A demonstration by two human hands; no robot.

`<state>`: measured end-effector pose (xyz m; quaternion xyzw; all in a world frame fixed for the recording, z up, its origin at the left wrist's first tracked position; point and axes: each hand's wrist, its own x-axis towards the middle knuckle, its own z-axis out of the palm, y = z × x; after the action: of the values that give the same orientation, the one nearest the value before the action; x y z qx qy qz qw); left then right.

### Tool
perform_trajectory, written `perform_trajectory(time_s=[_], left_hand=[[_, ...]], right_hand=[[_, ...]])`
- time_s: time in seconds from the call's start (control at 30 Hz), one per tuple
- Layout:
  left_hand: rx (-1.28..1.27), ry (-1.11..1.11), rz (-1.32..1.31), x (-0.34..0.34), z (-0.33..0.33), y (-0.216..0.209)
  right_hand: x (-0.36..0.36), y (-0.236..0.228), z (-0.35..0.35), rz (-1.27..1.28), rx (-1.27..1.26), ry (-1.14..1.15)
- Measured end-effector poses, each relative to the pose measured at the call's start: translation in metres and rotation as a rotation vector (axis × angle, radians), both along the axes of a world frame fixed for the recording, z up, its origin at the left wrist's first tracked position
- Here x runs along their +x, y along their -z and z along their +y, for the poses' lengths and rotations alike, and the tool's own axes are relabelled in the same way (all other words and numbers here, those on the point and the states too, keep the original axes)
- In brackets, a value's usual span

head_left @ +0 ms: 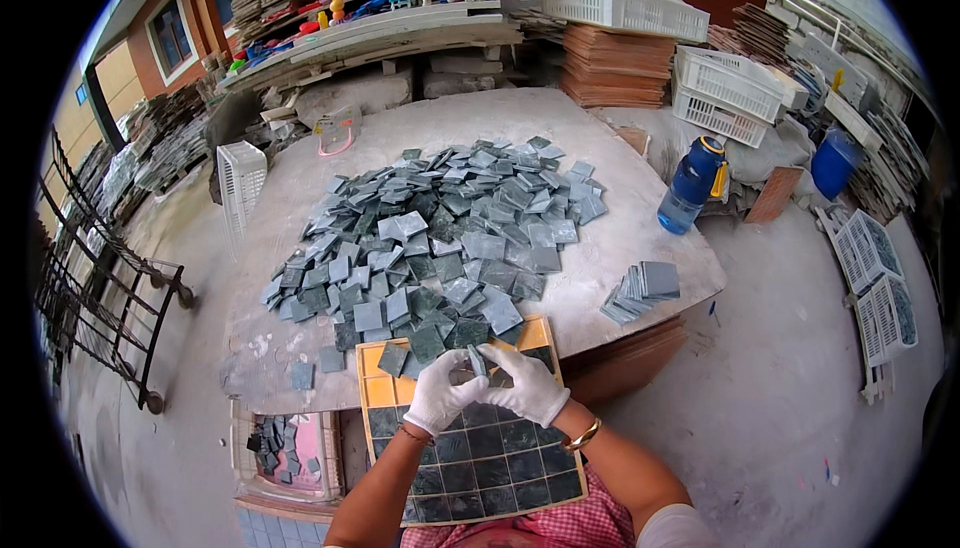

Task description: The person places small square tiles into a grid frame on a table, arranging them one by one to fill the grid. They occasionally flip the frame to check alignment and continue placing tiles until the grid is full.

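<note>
My gloved left hand (440, 394) and gloved right hand (530, 388) meet over a gridded tray (380, 391). Between their fingertips a small grey-green stone tile (478, 360) is held up, seen nearly edge-on. Dark green square tiles (494, 472) fill the tray's nearer rows, while orange cells show at its far left. Just beyond my hands a big heap of loose stone tiles (450, 218) spreads over the table, some lying on the tray's far edge.
A small tile stack (655, 280) and a blue water bottle (690, 188) stand on the table's (620, 248) right side. Below left, a crate (238, 448) holds dark pieces. White baskets (730, 93) lie back right; a wire rack cart (110, 278) stands left.
</note>
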<state>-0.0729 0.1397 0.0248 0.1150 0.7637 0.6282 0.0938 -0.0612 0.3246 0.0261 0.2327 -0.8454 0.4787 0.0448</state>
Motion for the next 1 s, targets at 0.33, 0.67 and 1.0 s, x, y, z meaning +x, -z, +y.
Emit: perform_trajectory(time_s=[0.33,0.67,1.0], left_hand=[[0.292,-0.016,-0.196,0.016,-0.012,0.015],[0.593,-0.211,-0.354,0.019,-0.024,0.000],[-0.315,-0.206,0.262,0.032,-0.040,0.016]], right_hand=[[0.016,-0.012,-0.025,-0.004,0.134,0.030],[0.010,0.003,-0.002,-0.640,-0.420,0.024],[-0.054,0.016,0.023,0.015,0.360,-0.022]])
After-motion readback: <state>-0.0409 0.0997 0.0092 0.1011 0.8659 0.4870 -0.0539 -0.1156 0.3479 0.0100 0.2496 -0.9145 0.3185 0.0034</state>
